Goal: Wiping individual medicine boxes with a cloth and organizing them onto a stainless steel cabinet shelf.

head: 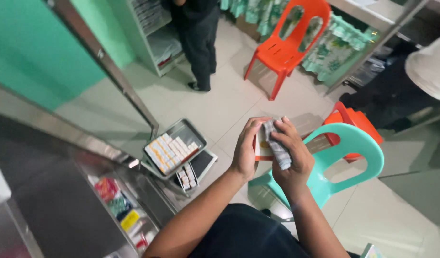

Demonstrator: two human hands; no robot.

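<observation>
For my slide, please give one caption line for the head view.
Left hand holds a small flat box while the right hand presses a grey cloth on it, above a teal plastic chair.

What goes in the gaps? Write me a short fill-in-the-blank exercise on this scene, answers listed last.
1. The right hand presses a grey ____ against a small box.
2. The left hand holds the small box by its ____ edge.
3. Below the hands stands a ____ plastic chair.
4. The metal tray holds rows of small ____.

Answers: cloth; left; teal; boxes
</observation>
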